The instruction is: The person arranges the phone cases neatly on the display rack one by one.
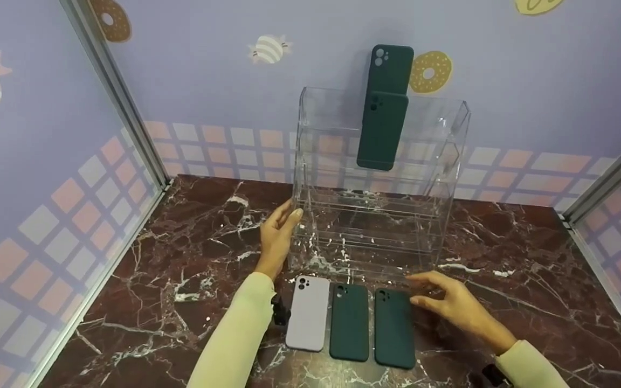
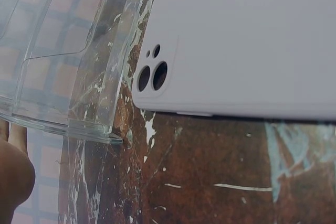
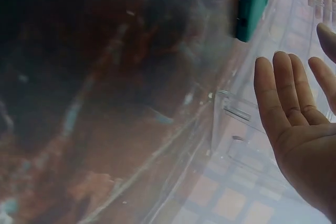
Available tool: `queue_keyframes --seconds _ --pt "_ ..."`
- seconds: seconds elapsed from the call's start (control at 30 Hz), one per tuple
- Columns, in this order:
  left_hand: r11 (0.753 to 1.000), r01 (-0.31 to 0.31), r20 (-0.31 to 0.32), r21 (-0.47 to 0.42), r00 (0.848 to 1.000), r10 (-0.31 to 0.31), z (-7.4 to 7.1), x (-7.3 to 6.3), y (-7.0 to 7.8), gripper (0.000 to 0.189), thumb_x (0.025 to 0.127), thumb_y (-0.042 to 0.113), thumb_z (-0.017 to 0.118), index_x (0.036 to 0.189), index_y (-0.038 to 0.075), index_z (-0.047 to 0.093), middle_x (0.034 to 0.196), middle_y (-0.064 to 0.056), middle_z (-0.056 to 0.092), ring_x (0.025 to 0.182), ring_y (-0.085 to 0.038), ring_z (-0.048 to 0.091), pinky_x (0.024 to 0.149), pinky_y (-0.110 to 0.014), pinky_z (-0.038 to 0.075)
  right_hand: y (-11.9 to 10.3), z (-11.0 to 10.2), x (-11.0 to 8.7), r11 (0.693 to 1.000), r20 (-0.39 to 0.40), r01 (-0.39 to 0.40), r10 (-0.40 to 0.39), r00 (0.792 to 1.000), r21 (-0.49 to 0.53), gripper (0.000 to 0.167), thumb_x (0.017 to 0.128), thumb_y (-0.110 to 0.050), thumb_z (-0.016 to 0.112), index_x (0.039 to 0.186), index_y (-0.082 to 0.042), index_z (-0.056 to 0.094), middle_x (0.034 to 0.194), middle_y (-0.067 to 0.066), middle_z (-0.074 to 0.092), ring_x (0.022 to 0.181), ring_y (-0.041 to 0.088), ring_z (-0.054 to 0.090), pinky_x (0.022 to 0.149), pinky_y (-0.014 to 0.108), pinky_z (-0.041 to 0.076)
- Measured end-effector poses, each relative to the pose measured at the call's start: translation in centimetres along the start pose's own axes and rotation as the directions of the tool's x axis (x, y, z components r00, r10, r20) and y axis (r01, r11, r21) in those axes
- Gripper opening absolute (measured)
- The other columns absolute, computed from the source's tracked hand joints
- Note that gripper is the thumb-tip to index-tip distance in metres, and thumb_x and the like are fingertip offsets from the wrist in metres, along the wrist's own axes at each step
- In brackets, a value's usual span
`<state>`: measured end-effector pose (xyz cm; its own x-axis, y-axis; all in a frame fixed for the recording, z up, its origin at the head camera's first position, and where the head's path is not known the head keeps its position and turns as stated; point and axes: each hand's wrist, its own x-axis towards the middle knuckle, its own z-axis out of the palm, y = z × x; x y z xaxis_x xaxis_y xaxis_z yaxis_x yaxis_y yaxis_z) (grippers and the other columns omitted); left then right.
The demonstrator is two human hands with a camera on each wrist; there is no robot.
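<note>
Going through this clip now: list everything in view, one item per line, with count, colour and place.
Phone cases on the stand: two, dark green, the lower overlapping the upper
Phone cases on the table: two, dark green, side by side before the stand
Pale phone case: one, whitish lilac, left of that pair
Tiered display stand: one, clear, on the table
Marbled tabletop: one, dark red-brown, beneath everything
Printed walls: three, lilac, left, back and right
Metal corner strips: two, grey, between walls
Left hand: one, bare, at the stand's left side
Right hand: one, bare, near the rightmost case
Sleeves: two, pale yellow, on the arms
</note>
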<state>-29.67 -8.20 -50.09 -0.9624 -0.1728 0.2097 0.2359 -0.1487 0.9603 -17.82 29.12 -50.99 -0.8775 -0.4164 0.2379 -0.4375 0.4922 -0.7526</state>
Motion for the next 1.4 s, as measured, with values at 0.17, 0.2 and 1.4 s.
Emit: queue_keyframes --seconds 0.17,0.2,1.4 --pt "1.0 0.007 0.005 0.0 1.0 -0.007 -0.1 0.1 -0.1 0.048 0.103 0.015 0.072 0.147 -0.001 0.061 0.142 -0.019 0.065 0.13 -0.03 0.064 0.11 -0.039 0.051 0.2 0.4 -0.5 0.999 0.03 -0.027 0.028 0.999 -0.025 0.043 0.095 -0.018 0.083 0.133 -0.004 0.071 0.115 0.01 0.073 0.093 0.019 0.07 0.078 0.032 0.061" --pt "1.0 0.007 0.006 0.0 1.0 -0.007 -0.1 0.0 -0.2 0.048 0.103 0.015 0.072 0.147 -0.001 0.061 0.143 -0.019 0.065 0.13 -0.03 0.063 0.111 -0.04 0.051 0.3 0.5 -0.6 0.999 0.037 -0.032 0.033 0.999 -0.024 0.043 0.094 -0.017 0.083 0.134 -0.003 0.071 0.113 0.009 0.072 0.092 0.018 0.07 0.077 0.032 0.061" --pt "1.0 -0.002 0.006 -0.013 1.0 0.002 0.0 0.1 -0.1 0.045 0.103 0.011 0.071 0.145 -0.002 0.063 0.139 -0.018 0.068 0.125 -0.027 0.066 0.109 -0.038 0.052 0.1 1.5 0.3 0.969 0.202 -0.19 0.22 0.954 -0.155 0.066 0.088 -0.031 0.09 0.139 0.001 0.061 0.101 0.003 0.059 0.084 0.017 0.056 0.069 0.031 0.051"
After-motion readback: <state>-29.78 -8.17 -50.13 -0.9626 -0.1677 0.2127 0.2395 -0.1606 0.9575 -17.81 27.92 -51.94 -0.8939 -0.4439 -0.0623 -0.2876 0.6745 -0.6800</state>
